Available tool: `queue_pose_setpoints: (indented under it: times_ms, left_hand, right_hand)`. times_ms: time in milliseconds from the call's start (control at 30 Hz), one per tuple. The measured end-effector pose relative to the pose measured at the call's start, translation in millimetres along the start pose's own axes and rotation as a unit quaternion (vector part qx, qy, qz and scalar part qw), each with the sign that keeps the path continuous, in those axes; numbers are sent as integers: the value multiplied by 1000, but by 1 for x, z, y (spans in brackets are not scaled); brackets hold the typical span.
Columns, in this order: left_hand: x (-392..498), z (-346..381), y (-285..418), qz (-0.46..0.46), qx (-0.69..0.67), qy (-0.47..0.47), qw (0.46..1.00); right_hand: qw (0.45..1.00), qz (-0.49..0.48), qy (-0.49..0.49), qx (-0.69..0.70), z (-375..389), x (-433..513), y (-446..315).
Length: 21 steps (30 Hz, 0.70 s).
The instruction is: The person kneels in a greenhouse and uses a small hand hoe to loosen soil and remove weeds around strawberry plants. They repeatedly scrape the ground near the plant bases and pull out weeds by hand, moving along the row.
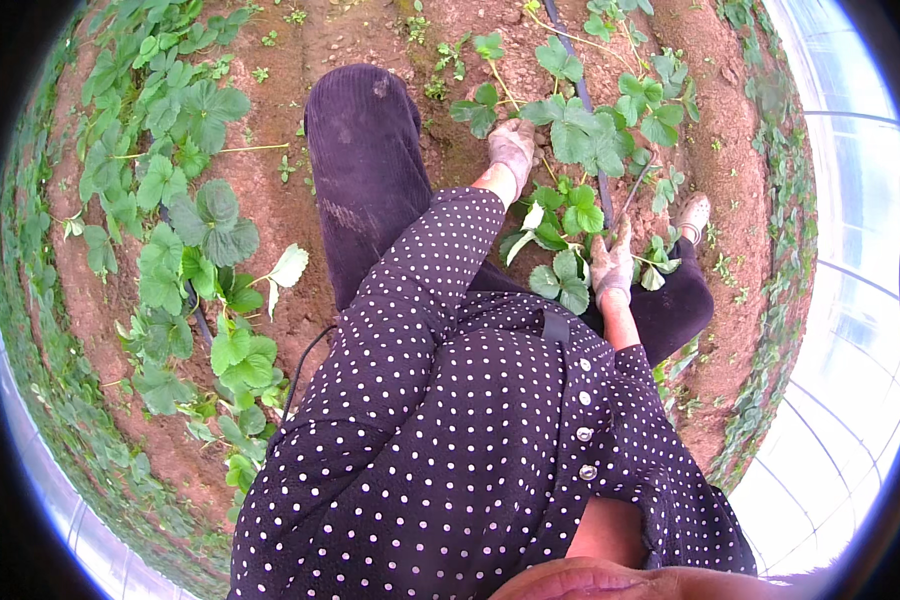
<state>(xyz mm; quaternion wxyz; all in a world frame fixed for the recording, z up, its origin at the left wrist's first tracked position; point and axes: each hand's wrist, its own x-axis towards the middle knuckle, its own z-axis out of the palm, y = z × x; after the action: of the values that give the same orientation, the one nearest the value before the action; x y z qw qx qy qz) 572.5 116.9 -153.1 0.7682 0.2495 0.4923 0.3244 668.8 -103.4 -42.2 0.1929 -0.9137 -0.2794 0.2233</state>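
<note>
My left hand, in a soil-stained pale glove, reaches down to the ground beside a strawberry plant. Its fingers are curled next to a yellowish stem; what they may hold is hidden. Lower and to the right, my right hand, gloved as well, grips a thin dark rod-like tool. The tool's far end points up into the leaves. Another strawberry plant with green leaves, some showing pale undersides, stands between the two hands.
A black drip hose runs along the row under the plants. My bent knee and my shoe rest on either side. Strawberry rows continue left. Bare reddish soil lies between rows. Translucent greenhouse film arches at right.
</note>
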Motion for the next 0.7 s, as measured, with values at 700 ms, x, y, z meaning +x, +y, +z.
queue_pose_setpoints:
  times_ms: [700]
  left_hand:
    - [27, 9, -6, -30, 165, -78, 983]
  right_hand:
    - [998, 22, 9, -55, -3, -2, -4]
